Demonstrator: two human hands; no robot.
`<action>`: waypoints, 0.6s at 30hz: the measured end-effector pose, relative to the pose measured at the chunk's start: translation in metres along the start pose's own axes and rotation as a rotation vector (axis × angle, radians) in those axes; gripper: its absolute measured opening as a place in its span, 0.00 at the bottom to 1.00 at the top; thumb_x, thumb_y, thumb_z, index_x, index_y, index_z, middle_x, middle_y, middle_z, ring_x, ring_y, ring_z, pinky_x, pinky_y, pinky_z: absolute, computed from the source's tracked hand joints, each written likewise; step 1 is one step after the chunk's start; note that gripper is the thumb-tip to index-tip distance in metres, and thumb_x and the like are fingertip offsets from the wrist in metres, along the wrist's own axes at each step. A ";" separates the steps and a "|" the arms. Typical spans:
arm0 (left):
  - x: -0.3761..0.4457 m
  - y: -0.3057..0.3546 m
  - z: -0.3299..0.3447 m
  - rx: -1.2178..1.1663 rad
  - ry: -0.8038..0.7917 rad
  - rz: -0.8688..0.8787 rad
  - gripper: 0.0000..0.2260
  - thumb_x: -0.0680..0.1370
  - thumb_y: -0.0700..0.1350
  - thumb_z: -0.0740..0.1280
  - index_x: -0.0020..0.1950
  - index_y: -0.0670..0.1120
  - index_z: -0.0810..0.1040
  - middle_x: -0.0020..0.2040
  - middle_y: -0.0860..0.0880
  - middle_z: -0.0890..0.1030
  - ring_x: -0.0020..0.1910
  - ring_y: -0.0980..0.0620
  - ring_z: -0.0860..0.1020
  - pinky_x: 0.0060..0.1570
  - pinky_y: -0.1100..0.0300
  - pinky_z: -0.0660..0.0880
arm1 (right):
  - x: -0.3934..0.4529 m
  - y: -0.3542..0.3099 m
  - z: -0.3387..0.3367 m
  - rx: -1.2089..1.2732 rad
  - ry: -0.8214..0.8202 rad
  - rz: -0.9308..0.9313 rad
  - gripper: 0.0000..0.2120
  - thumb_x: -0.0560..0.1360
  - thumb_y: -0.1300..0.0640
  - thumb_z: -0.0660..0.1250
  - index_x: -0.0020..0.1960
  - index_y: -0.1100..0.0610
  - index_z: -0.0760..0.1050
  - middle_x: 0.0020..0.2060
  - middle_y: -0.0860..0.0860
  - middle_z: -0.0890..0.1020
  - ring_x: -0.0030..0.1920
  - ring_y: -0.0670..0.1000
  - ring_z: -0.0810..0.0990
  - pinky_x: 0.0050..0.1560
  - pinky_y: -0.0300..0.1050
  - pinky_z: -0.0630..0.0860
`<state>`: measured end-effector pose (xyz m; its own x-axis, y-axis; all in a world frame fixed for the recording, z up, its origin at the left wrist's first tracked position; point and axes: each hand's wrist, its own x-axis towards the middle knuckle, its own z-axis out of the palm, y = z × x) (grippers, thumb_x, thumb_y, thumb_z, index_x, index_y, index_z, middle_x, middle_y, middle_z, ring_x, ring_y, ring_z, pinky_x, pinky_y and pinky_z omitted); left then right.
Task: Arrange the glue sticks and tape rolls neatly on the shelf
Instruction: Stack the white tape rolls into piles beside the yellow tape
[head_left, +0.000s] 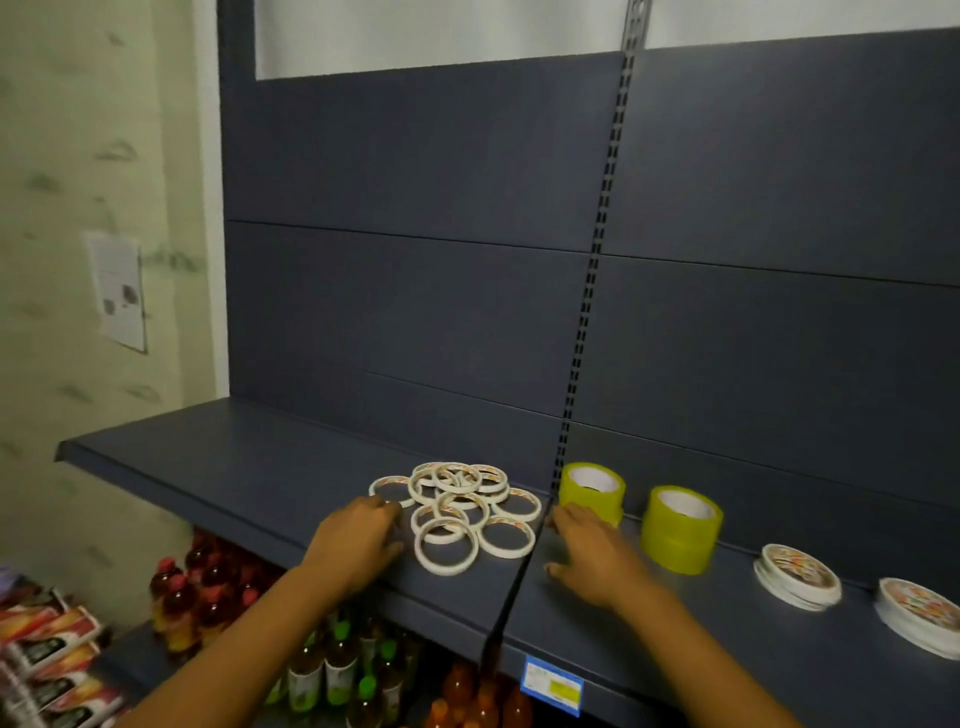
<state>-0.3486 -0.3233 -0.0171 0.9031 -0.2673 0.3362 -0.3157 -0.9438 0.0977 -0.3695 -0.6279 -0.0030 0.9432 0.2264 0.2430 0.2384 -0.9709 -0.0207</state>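
Dark blue shelf (249, 467) running across the middle of the frame. Heap of thin white tape rings (457, 506) lying flat near the middle, some on top of others. Left hand (358, 538) just left of the heap, palm down, fingers bent a little, tips touching the nearest ring, holding nothing. Right hand (587, 551) just right of the heap, flat on the shelf, fingers spread, holding nothing, fingertips close to the first yellow roll (592, 491). Second yellow roll (680, 527) standing further right. Two low stacks of flat white rolls (797, 574) at the far right. Bottles (332, 670) on the lower shelf, bottom left. No glue sticks to see.
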 end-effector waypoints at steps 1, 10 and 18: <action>0.002 -0.009 0.003 -0.006 0.006 -0.003 0.13 0.78 0.53 0.64 0.62 0.52 0.74 0.61 0.51 0.75 0.58 0.51 0.74 0.53 0.57 0.75 | 0.009 -0.005 0.002 0.007 -0.003 -0.010 0.24 0.74 0.47 0.69 0.67 0.53 0.67 0.65 0.52 0.71 0.66 0.55 0.69 0.61 0.48 0.70; 0.045 -0.061 0.039 -0.042 0.004 -0.078 0.14 0.79 0.52 0.64 0.63 0.52 0.73 0.60 0.52 0.74 0.57 0.53 0.74 0.53 0.60 0.76 | 0.105 -0.032 0.038 0.065 -0.010 -0.096 0.20 0.75 0.50 0.66 0.65 0.51 0.68 0.64 0.50 0.73 0.64 0.53 0.72 0.60 0.47 0.71; 0.099 -0.079 0.065 -0.056 0.006 -0.041 0.14 0.79 0.50 0.65 0.64 0.53 0.75 0.61 0.52 0.74 0.60 0.52 0.73 0.56 0.58 0.75 | 0.177 -0.034 0.065 0.144 -0.012 -0.203 0.17 0.77 0.53 0.66 0.65 0.50 0.70 0.63 0.48 0.74 0.62 0.51 0.72 0.60 0.44 0.70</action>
<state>-0.2151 -0.2883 -0.0521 0.9138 -0.2271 0.3368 -0.2944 -0.9415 0.1640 -0.1960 -0.5496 -0.0221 0.8751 0.4174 0.2449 0.4530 -0.8845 -0.1113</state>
